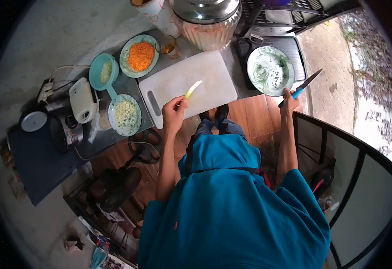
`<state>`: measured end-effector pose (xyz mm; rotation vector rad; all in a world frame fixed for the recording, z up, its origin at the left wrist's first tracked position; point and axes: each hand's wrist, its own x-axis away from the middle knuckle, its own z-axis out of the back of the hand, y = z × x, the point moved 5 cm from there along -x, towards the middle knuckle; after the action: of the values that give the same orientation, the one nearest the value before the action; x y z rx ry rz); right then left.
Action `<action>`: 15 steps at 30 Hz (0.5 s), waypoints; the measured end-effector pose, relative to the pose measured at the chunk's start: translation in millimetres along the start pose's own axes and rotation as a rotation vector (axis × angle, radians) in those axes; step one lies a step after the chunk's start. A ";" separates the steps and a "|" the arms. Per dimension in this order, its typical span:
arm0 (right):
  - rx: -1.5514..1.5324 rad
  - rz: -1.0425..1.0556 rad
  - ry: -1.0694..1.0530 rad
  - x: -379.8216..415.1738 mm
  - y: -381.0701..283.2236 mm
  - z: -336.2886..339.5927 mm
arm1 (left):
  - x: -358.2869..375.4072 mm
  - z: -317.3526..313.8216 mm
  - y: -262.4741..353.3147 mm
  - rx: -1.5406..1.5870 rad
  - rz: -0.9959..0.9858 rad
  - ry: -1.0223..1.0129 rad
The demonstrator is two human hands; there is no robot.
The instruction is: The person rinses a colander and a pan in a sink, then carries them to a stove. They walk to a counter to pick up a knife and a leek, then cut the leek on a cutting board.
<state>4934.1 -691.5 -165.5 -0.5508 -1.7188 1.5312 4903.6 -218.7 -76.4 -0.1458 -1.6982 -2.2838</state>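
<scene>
Item: one slim, pale yellow-green vegetable stalk, pinched at its lower end between the closed fingertips of my left hand, its free end slanting up over the white plastic cutting board; I judge it light, fairly stiff but snappable and a little slick, best held near the base, as now. My right hand is closed around the blue handle of a dark-bladed kitchen knife, beside the round green-patterned plate on the black tray.
</scene>
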 end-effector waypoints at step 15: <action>0.433 0.055 -0.469 98.1 -8.5 18.0 | -25.8 -54.1 -71.3 -0.233 0.088 -0.064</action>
<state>4860.6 -631.8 -132.8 -0.0113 -1.6260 2.1191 4912.4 -246.9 -164.7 -0.3388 -1.4185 -2.4269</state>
